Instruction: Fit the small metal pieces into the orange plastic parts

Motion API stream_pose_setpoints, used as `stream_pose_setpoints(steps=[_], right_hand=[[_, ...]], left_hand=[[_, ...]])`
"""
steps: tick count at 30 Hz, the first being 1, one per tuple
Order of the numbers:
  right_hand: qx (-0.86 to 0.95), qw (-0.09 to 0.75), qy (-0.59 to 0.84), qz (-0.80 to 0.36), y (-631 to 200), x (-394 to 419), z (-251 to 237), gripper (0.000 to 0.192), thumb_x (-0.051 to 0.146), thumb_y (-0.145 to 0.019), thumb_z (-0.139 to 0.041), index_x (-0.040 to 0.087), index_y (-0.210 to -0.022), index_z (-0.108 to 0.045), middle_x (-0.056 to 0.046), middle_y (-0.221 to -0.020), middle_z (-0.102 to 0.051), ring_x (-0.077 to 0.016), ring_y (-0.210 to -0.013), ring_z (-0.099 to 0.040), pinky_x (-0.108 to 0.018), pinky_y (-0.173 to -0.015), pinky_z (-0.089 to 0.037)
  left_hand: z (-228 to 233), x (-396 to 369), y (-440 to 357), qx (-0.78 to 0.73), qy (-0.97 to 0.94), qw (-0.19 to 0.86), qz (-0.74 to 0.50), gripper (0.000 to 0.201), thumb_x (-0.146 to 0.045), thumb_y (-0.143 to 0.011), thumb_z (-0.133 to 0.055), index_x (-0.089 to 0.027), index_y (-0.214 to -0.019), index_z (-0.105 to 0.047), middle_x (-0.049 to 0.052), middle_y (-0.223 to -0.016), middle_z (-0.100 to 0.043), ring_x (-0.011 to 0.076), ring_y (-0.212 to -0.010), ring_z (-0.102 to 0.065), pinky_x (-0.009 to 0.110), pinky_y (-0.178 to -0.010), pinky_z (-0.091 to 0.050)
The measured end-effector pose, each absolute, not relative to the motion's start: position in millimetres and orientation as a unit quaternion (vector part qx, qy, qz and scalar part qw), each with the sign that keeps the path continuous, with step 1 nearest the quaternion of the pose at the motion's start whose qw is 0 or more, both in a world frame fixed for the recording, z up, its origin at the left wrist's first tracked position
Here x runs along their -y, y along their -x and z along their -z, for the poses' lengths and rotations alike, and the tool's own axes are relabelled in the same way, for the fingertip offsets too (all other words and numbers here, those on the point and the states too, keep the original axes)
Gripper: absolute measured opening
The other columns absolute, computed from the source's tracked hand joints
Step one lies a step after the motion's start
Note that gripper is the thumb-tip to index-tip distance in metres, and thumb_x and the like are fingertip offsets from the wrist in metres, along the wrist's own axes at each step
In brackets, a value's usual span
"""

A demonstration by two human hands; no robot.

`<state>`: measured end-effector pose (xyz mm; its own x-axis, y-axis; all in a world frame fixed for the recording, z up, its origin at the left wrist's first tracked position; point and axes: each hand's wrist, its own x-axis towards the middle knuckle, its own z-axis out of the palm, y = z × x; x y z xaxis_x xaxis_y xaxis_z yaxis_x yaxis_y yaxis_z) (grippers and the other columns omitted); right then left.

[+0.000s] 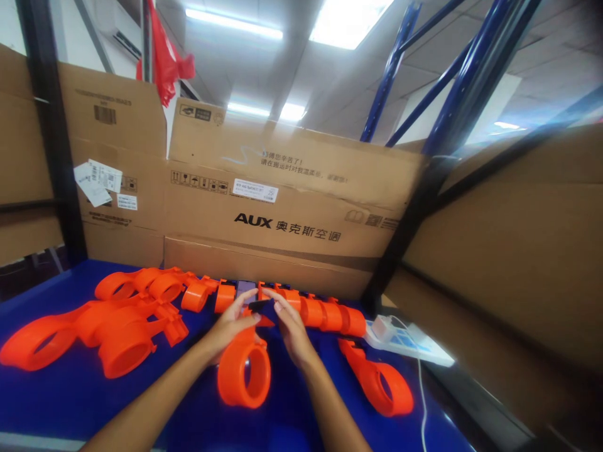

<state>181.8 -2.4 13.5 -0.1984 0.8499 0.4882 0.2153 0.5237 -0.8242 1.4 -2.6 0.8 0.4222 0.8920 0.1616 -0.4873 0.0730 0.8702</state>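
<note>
My left hand (228,328) and my right hand (288,326) meet over an orange plastic ring-shaped part (245,373) that stands on the blue table (70,395). Both hands pinch a small dark piece (258,306) between their fingertips, just above the ring part's upper end. A row of orange cylindrical parts (325,314) lies right behind my hands, along the cardboard wall. Another orange ring part (381,383) lies flat to the right of my right forearm.
A pile of orange ring parts (108,326) covers the table's left side. Large cardboard boxes (282,207) wall the back and right. A white power strip (407,344) with a cable lies at the right edge. Blue rack posts (452,81) rise behind.
</note>
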Motion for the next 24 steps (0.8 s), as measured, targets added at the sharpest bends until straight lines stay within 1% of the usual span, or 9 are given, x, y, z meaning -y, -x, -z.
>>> stream_pose_setpoints(steps=[3, 6, 9, 12, 15, 18, 21, 23, 24], right_hand=[[0.712, 0.496, 0.357, -0.346, -180, 3, -14, 0.050, 0.055, -0.099, -0.039, 0.023, -0.134, -0.056, -0.010, -0.105, -0.070, -0.0266, -0.098, -0.066, -0.037, -0.080, -0.054], [0.683, 0.522, 0.351, -0.369, -176, 2, -10, 0.043, 0.053, -0.097, -0.045, 0.024, -0.127, -0.055, -0.007, -0.096, -0.068, -0.0230, -0.086, -0.066, -0.033, -0.074, -0.053], [0.663, 0.541, 0.344, -0.387, -169, 1, -5, 0.034, 0.051, -0.093, -0.055, 0.026, -0.116, -0.053, 0.000, -0.081, -0.061, -0.0179, -0.072, -0.060, -0.027, -0.065, -0.050], [0.659, 0.545, 0.335, -0.396, -163, 0, -1, 0.032, 0.051, -0.090, -0.060, 0.026, -0.107, -0.050, 0.005, -0.072, -0.053, -0.0136, -0.061, -0.051, -0.023, -0.058, -0.044], [0.660, 0.543, 0.343, -0.389, -160, 0, -2, 0.031, 0.052, -0.091, -0.058, 0.026, -0.101, -0.046, 0.005, -0.072, -0.053, -0.0128, -0.059, -0.050, -0.023, -0.055, -0.043], [0.676, 0.519, 0.357, -0.382, -163, 1, -6, 0.029, 0.053, -0.093, -0.054, 0.025, -0.101, -0.048, 0.001, -0.081, -0.059, -0.0149, -0.067, -0.056, -0.023, -0.056, -0.046], [0.708, 0.505, 0.381, -0.314, -174, 1, -11, 0.027, 0.049, -0.097, -0.048, 0.023, -0.100, -0.055, -0.002, -0.084, -0.064, -0.0176, -0.074, -0.061, -0.027, -0.063, -0.049], [0.725, 0.491, 0.437, -0.207, -186, 0, -13, 0.025, 0.042, -0.098, -0.045, 0.022, -0.096, -0.059, -0.002, -0.079, -0.065, -0.0189, -0.074, -0.062, -0.028, -0.065, -0.048], [0.729, 0.466, 0.480, -0.147, -193, -1, -13, 0.022, 0.038, -0.097, -0.047, 0.022, -0.094, -0.062, -0.003, -0.077, -0.065, -0.0194, -0.072, -0.062, -0.028, -0.064, -0.046]], left_hand=[[-1, 9, -1, -0.179, -0.466, 0.741, -0.449, 0.085, -0.031, -0.077, -0.080, -0.037, -0.148, -0.034, 0.015, -0.129, -0.062, 0.0274, -0.072, -0.076, 0.041, -0.064, -0.061], [2, 11, -2, -0.168, -0.471, 0.752, -0.429, 0.084, -0.025, -0.074, -0.083, -0.035, -0.144, -0.039, 0.015, -0.134, -0.058, 0.0291, -0.080, -0.077, 0.042, -0.071, -0.062], [8, 6, -4, -0.202, -0.467, 0.743, -0.436, 0.068, -0.038, -0.079, -0.079, -0.027, -0.138, -0.046, 0.017, -0.125, -0.063, 0.0297, -0.076, -0.077, 0.041, -0.066, -0.062], [14, -2, -7, -0.239, -0.459, 0.725, -0.454, 0.063, -0.045, -0.081, -0.075, -0.023, -0.135, -0.049, 0.016, -0.115, -0.068, 0.0293, -0.069, -0.076, 0.040, -0.059, -0.062], [15, -5, -7, -0.241, -0.465, 0.719, -0.458, 0.066, -0.044, -0.079, -0.077, -0.024, -0.135, -0.049, 0.014, -0.110, -0.071, 0.0284, -0.065, -0.076, 0.040, -0.057, -0.062], [14, -4, -6, -0.239, -0.463, 0.718, -0.461, 0.069, -0.044, -0.078, -0.077, -0.026, -0.137, -0.047, 0.012, -0.104, -0.073, 0.0263, -0.062, -0.075, 0.038, -0.057, -0.062], [10, -3, -6, -0.246, -0.438, 0.722, -0.476, 0.068, -0.046, -0.080, -0.075, -0.025, -0.137, -0.045, 0.012, -0.095, -0.075, 0.0255, -0.063, -0.075, 0.035, -0.056, -0.060], [6, -5, -5, -0.249, -0.411, 0.720, -0.501, 0.067, -0.049, -0.080, -0.073, -0.023, -0.135, -0.045, 0.012, -0.092, -0.076, 0.0251, -0.064, -0.075, 0.034, -0.057, -0.059], [3, -6, -5, -0.248, -0.397, 0.717, -0.516, 0.066, -0.051, -0.081, -0.072, -0.022, -0.134, -0.046, 0.012, -0.091, -0.076, 0.0247, -0.064, -0.075, 0.033, -0.057, -0.059]])
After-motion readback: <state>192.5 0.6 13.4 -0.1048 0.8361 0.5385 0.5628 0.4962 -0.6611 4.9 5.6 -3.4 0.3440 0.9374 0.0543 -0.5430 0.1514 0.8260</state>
